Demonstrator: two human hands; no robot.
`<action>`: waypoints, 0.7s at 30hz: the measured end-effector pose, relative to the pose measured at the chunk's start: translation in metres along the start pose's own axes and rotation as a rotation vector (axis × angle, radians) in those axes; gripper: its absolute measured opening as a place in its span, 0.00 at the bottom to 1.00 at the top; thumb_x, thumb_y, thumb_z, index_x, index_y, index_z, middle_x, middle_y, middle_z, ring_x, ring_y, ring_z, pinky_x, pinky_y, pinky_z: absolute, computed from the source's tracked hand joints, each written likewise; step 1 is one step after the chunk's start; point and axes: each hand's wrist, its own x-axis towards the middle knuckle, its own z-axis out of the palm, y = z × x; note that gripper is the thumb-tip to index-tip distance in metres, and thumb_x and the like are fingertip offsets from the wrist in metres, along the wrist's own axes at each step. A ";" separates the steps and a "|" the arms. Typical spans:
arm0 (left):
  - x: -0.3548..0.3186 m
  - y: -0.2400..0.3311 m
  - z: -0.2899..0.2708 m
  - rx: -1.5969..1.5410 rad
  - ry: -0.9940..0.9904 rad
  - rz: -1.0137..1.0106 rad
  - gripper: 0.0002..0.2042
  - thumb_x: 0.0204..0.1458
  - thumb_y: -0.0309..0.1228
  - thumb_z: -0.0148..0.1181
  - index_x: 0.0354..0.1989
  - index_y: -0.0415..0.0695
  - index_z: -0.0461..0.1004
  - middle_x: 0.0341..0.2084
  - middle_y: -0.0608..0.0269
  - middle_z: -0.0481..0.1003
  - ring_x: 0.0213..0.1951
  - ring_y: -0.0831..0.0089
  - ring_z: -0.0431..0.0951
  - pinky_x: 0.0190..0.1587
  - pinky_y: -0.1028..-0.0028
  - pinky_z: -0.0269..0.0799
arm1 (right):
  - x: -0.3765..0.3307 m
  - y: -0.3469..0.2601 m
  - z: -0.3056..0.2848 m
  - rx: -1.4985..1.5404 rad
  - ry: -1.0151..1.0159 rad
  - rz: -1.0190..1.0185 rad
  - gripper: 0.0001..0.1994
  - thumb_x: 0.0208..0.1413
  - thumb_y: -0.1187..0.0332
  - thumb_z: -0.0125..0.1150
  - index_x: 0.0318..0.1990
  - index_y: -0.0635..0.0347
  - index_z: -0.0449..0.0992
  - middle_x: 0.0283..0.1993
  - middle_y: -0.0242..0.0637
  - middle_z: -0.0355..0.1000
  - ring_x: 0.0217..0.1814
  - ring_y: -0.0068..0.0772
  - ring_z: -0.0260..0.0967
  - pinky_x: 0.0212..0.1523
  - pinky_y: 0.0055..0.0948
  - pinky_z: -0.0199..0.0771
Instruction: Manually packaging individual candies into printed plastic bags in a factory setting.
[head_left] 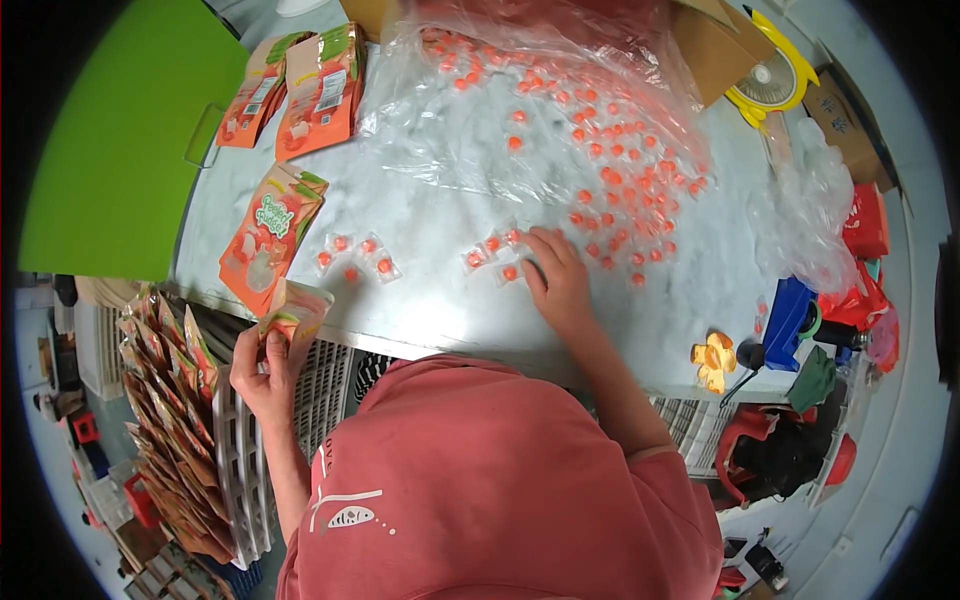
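My left hand (263,370) pinches an orange and tan pouch (303,306) at the table's front edge; its mouth faces up. Resting on the table, my right hand (560,278) has its thumb and fingers apart, with the fingertips beside a small group of clear-wrapped orange-red candies (492,243). Between the two hands lies another small group of wrapped candies (340,243). Farther to the right, many more wrapped candies (612,178) spread out from a large clear plastic bag (450,140). Just beyond my left hand is a stack of flat pouches (266,235).
More pouch stacks (322,95) lie at the far left, beside a green panel (125,140). Filled pouches (185,430) stand in a white crate (245,480) at lower left. On the right are a yellow fan (775,75), a crumpled plastic bag (812,200) and a blue holder (788,320).
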 end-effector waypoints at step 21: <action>0.002 -0.001 0.001 -0.045 -0.040 -0.021 0.07 0.61 0.28 0.58 0.42 0.36 0.77 0.29 0.65 0.76 0.31 0.82 0.72 0.34 0.82 0.67 | 0.007 0.035 -0.005 -0.443 0.008 -0.091 0.14 0.49 0.74 0.63 0.46 0.58 0.78 0.42 0.38 0.73 0.45 0.44 0.70 0.48 0.41 0.71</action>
